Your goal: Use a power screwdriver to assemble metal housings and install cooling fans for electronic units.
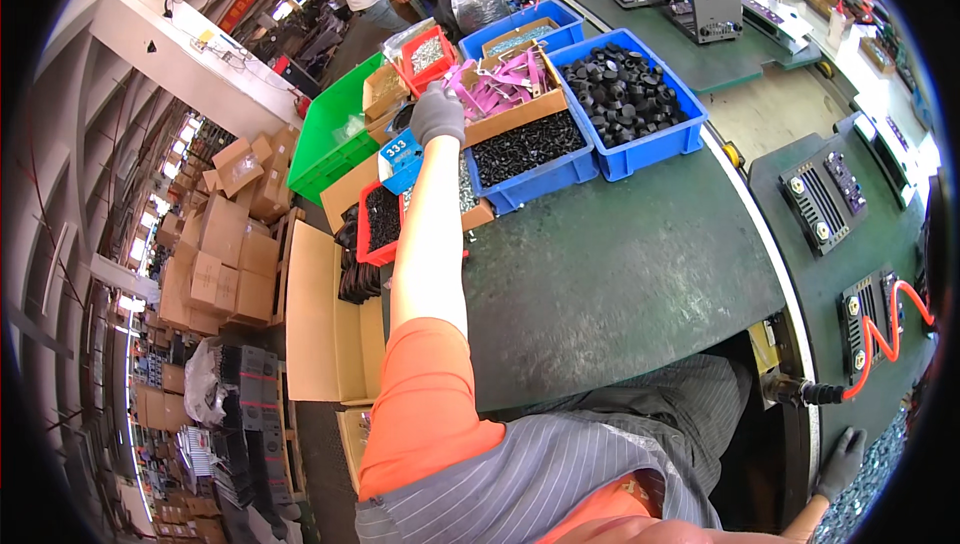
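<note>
Bright; glare whitens left forearm (428, 264); outer lines bow; corners black

2 gry gloves (438, 116), 3 lg blu bins (652, 151), 1 grn crate (328, 129).

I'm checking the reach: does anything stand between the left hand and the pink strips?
Nothing visible does: the left hand is close beside the pink strips, at the left end of their cardboard box. Contact is unclear.

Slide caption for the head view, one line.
Gloved left hand beside pink strips in a cardboard box, near blue bins of black parts; gloved right hand at lower right.
</note>
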`<state>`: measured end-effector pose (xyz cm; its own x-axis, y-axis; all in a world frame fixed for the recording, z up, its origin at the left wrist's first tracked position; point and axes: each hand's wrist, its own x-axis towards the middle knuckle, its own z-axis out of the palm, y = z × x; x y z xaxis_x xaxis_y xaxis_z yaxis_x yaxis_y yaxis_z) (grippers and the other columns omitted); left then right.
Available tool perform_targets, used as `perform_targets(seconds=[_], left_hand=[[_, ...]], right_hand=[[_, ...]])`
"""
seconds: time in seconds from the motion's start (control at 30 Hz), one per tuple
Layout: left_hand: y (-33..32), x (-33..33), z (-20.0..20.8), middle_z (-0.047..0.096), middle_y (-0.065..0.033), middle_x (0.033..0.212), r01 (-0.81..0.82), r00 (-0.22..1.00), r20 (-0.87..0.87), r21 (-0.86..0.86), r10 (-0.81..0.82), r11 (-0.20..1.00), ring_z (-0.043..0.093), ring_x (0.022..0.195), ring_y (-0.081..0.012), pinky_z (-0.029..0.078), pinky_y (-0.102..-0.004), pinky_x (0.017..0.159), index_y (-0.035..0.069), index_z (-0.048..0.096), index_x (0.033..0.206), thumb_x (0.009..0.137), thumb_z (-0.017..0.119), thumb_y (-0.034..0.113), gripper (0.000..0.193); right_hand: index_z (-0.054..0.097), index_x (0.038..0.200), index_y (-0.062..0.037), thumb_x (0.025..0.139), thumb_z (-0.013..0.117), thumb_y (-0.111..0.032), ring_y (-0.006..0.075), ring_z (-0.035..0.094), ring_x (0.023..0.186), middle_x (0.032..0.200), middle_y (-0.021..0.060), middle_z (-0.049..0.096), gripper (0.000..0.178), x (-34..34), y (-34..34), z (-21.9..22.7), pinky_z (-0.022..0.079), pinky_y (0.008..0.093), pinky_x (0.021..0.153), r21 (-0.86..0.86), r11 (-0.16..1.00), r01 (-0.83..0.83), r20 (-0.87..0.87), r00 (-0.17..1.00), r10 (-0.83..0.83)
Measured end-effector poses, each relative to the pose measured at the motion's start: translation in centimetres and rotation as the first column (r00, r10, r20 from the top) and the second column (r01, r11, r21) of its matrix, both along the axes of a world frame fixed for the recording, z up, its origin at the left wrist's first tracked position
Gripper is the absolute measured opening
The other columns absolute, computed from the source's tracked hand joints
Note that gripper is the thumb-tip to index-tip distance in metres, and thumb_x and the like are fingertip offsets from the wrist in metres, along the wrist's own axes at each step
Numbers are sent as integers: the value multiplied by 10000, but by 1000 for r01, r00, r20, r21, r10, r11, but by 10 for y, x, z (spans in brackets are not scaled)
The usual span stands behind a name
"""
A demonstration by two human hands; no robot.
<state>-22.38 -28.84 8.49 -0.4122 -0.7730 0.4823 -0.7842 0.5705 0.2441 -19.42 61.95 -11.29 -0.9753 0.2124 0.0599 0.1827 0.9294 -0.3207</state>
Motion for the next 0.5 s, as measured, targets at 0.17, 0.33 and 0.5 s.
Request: perform_targets(seconds=[0.17,0.33,0.5], left_hand=[[0,-3,-12,699,-185,1046,224,944,-207,-169,-257,960,667,984,-372,518,-472,853,147,653,1220,965,547,300,316],[-15,-17,-23,711,-201,975,124,919,-381,38,-100,992,685,892,-347,528,-437,773,103,671,1182,970,551,251,285],[-43,-26,-24,672,-108,895,504,496,-867,338,54,795,635,690,-152,515,-364,596,44,629,1225,967,516,112,289]], right_hand=[[577,1236,29,1021,517,-356,396,633,1026,1133,246,663,444,7,-7,9,472,429,876,28,998,49,-55,997,-47],[546,1318,49,1025,518,-373,381,614,1138,1240,255,638,515,7,-15,26,458,401,967,34,997,76,134,988,-80],[557,1294,48,1025,516,-376,391,620,1116,1218,255,646,504,6,-19,24,466,405,945,-24,998,65,64,996,-64]])
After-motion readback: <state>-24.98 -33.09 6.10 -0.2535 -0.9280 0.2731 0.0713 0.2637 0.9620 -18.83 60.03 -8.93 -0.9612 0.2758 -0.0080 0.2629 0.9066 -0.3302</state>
